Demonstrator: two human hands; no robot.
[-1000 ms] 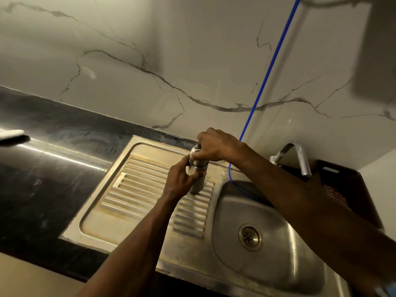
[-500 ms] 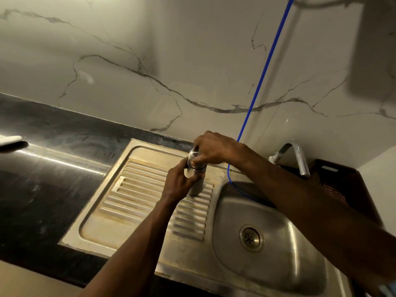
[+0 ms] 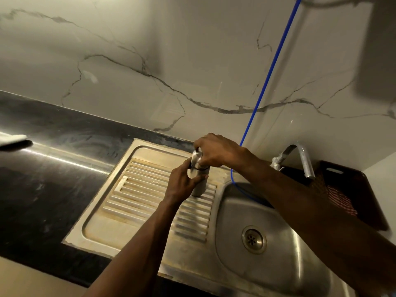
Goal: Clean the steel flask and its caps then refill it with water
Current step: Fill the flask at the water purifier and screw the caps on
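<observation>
A steel flask (image 3: 199, 187) stands upright on the ribbed drainboard (image 3: 150, 194) of the steel sink, close to the basin's left rim. My left hand (image 3: 182, 183) grips the flask's body from the near side. My right hand (image 3: 216, 150) comes from the right and curls over the top, gripping the steel cap (image 3: 196, 157). Most of the flask's middle is hidden by my left fingers.
The sink basin (image 3: 278, 213) with its drain (image 3: 254, 239) lies to the right. A blue hose (image 3: 270, 71) hangs down the marble wall into the basin. A metal tap (image 3: 304, 159) juts out at the back right, beside a dark crate (image 3: 351, 189). Black countertop (image 3: 42, 185) spreads left.
Both hands stay on the flask and cap; my right hand has shifted slightly around the cap. The view has drifted a little.
</observation>
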